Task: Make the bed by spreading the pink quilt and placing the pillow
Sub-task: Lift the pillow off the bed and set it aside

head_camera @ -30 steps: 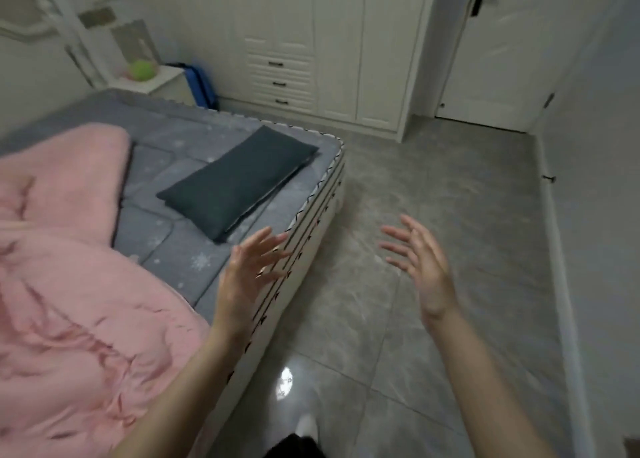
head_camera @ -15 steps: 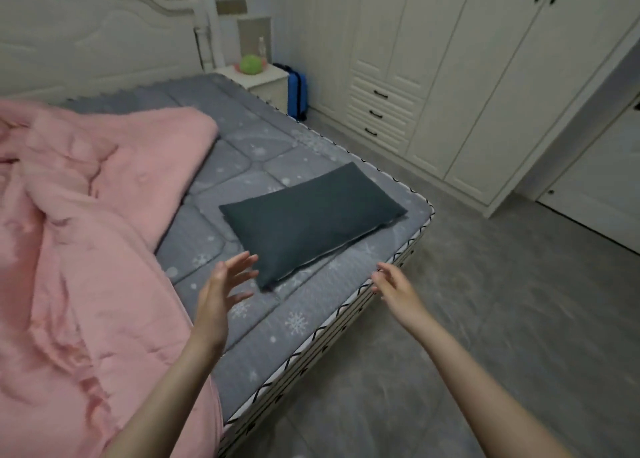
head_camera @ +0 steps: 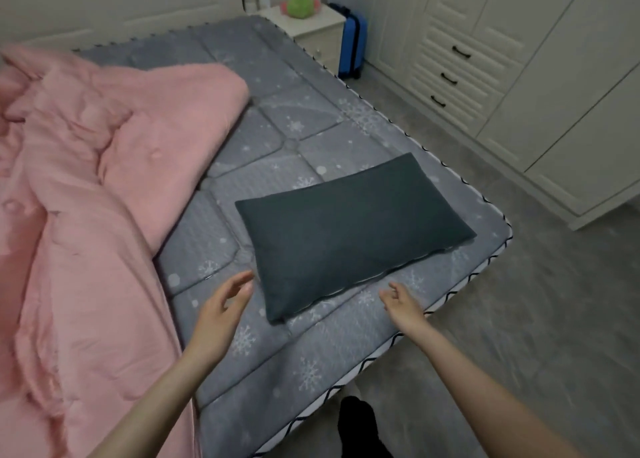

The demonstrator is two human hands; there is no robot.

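Dark grey pillow (head_camera: 349, 236) lies flat near the foot corner of the bed, on the grey snowflake-print mattress (head_camera: 277, 353), angled across it. Pink quilt (head_camera: 90, 198) is bunched & rumpled over the left side of the mattress, apart from the pillow. Left hand (head_camera: 221, 310) hovers just beside the pillow's near-left corner, fingers spread & loosely curled, holding nothing. Right hand (head_camera: 403, 305) is close to the pillow's near long edge, fingers half curled, empty; can't tell if it touches the mattress. Beyond: white nightstand (head_camera: 311, 28) w/ a green ball-like thing (head_camera: 300, 5), blue suitcase (head_camera: 353, 42), cream wardrobe (head_camera: 519, 76)
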